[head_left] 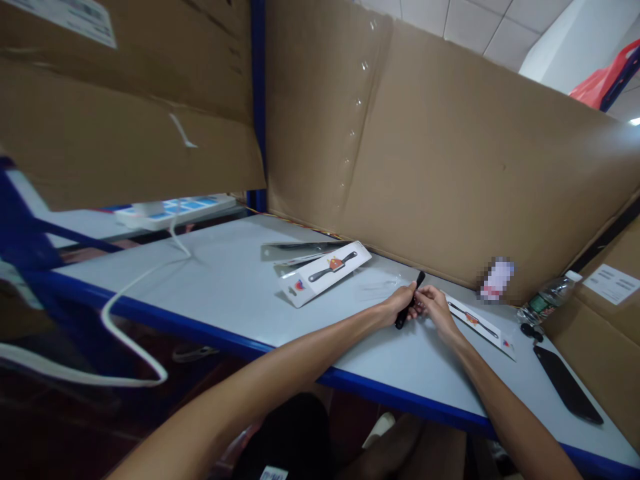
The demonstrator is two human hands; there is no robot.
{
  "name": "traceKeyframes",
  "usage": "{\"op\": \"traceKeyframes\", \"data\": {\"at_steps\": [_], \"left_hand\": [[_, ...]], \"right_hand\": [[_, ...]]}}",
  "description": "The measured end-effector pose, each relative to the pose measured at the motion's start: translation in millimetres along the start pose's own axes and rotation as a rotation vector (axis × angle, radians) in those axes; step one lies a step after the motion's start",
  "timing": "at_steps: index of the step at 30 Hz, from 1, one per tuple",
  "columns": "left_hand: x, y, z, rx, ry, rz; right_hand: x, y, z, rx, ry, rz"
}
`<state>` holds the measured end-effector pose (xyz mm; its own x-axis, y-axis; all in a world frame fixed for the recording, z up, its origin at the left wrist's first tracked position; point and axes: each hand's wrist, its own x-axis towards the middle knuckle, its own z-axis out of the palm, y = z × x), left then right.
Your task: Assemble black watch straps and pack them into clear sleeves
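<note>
My left hand (399,303) is closed round a slim black strap-like piece (418,280) that sticks up from my fist over the pale table (225,287). My right hand (434,301) pinches the same black piece from the right, fingers curled. A white backing card with a black strap mounted on it (327,270) lies flat to the left of my hands. Another white card with a black strap (480,321) lies just right of my right hand. Clear plastic sleeves (295,250) lie behind the left card.
Tall cardboard sheets (450,153) wall in the back of the table. A black phone (567,385) lies at the right, with a water bottle (547,297) behind it. A white power strip (175,212) and its cable (130,293) run at the left. A cardboard box (600,333) stands far right.
</note>
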<state>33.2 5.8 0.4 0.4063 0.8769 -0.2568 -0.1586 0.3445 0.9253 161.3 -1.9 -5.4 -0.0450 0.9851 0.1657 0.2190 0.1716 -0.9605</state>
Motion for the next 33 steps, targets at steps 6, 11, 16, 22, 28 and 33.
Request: {"op": "traceKeyframes", "data": {"at_steps": [6,11,16,22,28,33], "left_hand": [[-3.0,1.9,0.2,-0.021,-0.014,-0.011],[-3.9,3.5,1.0,-0.016,0.002,-0.029],[-5.3,4.2,1.2,-0.002,-0.002,-0.015],[-7.1,4.5,2.2,0.009,-0.006,0.002],[-5.6,4.2,2.4,0.028,-0.002,-0.002],[-3.9,3.4,0.3,0.016,-0.008,-0.007]], "right_hand": [[0.8,3.2,-0.4,0.056,-0.004,-0.069],[2.4,2.2,-2.1,-0.041,0.059,-0.157],[0.8,1.6,1.1,-0.04,0.027,-0.156],[0.3,1.3,2.3,-0.041,0.087,-0.141],[2.9,6.2,-0.2,-0.077,0.058,-0.161],[3.6,7.4,0.2,-0.02,-0.022,-0.158]]}}
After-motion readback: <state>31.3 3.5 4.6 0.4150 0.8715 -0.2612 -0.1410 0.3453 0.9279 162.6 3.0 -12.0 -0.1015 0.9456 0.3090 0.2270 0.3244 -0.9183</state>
